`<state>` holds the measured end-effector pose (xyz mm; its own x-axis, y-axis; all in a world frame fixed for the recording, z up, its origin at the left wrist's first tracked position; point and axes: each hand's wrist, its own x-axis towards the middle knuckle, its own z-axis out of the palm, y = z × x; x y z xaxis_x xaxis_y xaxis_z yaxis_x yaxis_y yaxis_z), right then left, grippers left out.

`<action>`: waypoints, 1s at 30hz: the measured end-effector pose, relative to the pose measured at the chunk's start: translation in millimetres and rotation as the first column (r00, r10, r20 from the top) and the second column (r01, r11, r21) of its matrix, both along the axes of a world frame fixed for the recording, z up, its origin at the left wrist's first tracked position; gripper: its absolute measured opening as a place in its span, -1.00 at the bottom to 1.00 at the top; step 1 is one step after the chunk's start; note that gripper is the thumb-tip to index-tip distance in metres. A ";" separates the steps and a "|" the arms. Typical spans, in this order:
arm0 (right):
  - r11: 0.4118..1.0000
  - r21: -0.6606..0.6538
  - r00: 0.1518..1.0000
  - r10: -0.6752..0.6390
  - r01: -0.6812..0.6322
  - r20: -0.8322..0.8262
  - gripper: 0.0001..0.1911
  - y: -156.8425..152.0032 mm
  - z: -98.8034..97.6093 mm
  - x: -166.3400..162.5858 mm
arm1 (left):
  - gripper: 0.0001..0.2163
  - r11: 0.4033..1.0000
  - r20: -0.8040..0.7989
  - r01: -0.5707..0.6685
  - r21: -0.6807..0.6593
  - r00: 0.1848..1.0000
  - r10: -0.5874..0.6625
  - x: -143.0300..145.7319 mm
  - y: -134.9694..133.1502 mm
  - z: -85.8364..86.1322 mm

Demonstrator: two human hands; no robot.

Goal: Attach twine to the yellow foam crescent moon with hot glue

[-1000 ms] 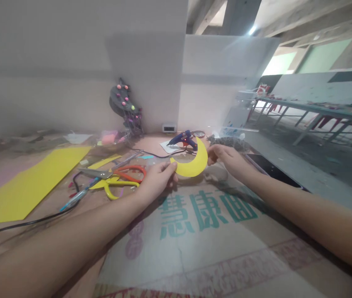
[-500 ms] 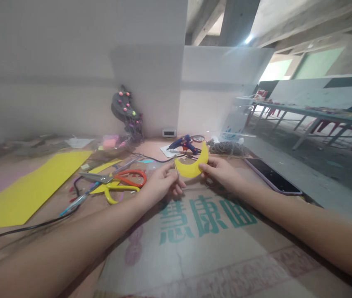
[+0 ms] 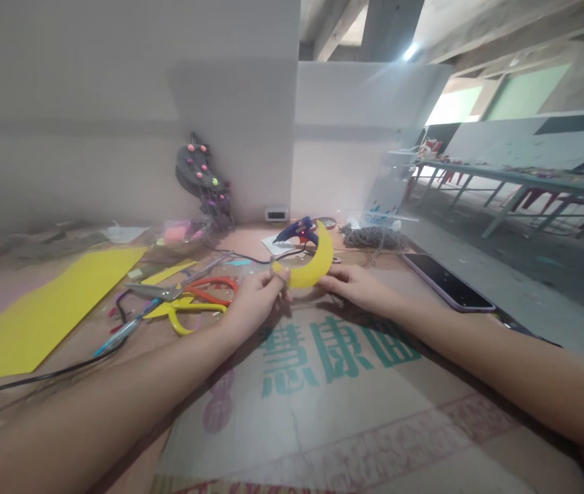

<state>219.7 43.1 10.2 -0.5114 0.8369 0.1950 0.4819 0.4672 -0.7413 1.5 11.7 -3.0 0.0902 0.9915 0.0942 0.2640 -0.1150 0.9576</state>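
Observation:
A yellow crescent-moon cutout [image 3: 313, 266] is held up over the printed cardboard, its upper tip in front of the glue gun [image 3: 299, 232]. My left hand [image 3: 259, 296] pinches its left tip between thumb and fingers. At the lower right edge, the closed fingers of my right hand [image 3: 351, 287] are on the crescent; its fingertips are partly hidden. Scissors [image 3: 189, 295] with one red and one yellow handle lie left of my left hand, on yellow scraps and beside a blue pen [image 3: 130, 329].
A large yellow sheet [image 3: 60, 309] lies at the left, with a black cable [image 3: 39, 376] in front. To the right is a phone [image 3: 449, 281]. Grey yarn [image 3: 374, 237] and a small white digital display [image 3: 276, 214] are at the back, near a grey crescent decoration with beads [image 3: 196, 171].
The crescent has turned so its upper tip points more upward, and it has shifted slightly left. My right hand's grip has moved from its right side to its lower edge.

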 end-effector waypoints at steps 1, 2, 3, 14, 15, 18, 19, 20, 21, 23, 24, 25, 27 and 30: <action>0.995 0.069 0.995 0.069 -0.074 0.075 -0.67 -1.2 0.6 -0.3 | -0.56 1.000 0.019 -0.016 0.019 1.000 0.016 -0.8 0.8 -0.3; 0.981 0.131 0.981 0.124 -0.144 0.149 -0.68 -2.8 0.6 -0.8 | -0.56 0.999 0.042 -0.033 0.031 0.999 0.032 -1.5 1.7 -0.7; 0.963 0.178 0.963 0.161 -0.201 0.214 -0.68 -4.8 0.1 -1.7 | -0.57 0.998 0.064 -0.049 0.038 0.997 0.047 -2.0 2.5 -1.2; 0.897 0.442 0.945 -0.144 0.000 0.293 -0.87 -33.2 23.4 -6.3 | -0.65 0.998 0.090 -0.041 0.044 0.995 0.037 -4.2 8.9 -10.1; 0.890 0.454 0.956 -0.173 0.048 0.239 -0.85 -31.6 27.7 -3.0 | -0.66 0.998 0.040 -0.025 0.062 0.999 0.023 -5.1 9.7 -9.9; 0.845 0.512 0.973 -0.220 0.157 0.064 -0.83 -20.3 35.9 9.1 | -0.67 0.995 -0.060 0.034 0.096 0.998 -0.028 -6.4 10.8 -9.0; 0.826 0.531 0.973 -0.231 0.188 0.016 -0.82 -15.4 37.3 13.1 | -0.67 0.994 -0.071 0.048 0.098 0.997 -0.041 -6.1 10.5 -8.8; 0.811 0.543 0.969 -0.244 0.219 -0.026 -0.82 -10.8 38.4 16.8 | -0.66 0.994 -0.070 0.057 0.094 0.996 -0.050 -5.5 10.0 -8.9; 0.802 0.544 0.964 -0.260 0.248 -0.056 -0.83 -6.6 39.3 20.1 | -0.66 0.994 -0.059 0.066 0.085 0.996 -0.061 -4.8 9.3 -9.1; 0.792 0.532 0.950 -0.299 0.300 -0.091 -0.83 -0.1 41.0 25.4 | -0.66 0.994 -0.028 0.093 0.065 0.995 -0.092 -3.3 7.9 -10.0; 0.787 0.525 0.942 -0.319 0.325 -0.104 -0.84 2.4 41.8 27.5 | -0.66 0.992 -0.014 0.112 0.061 0.994 -0.111 -2.7 7.4 -10.7; 0.781 0.521 0.935 -0.336 0.346 -0.116 -0.84 4.4 42.3 29.2 | -0.66 0.989 -0.004 0.136 0.058 0.991 -0.136 -2.4 7.2 -11.3; 0.774 0.508 0.923 -0.358 0.377 -0.138 -0.84 8.4 42.1 31.9 | -0.65 0.981 0.002 0.185 0.060 0.983 -0.186 -2.5 7.2 -12.5; 0.789 0.487 0.925 -0.355 0.374 -0.135 -0.83 16.1 36.8 34.9 | -0.64 0.972 0.000 0.225 0.068 0.974 -0.226 -3.4 7.4 -13.2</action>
<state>254.7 59.2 47.1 -0.1730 0.7445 0.6448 0.6700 0.5688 -0.4770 -1.9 19.1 -16.2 0.3097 0.9370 0.1615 0.2167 -0.2350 0.9475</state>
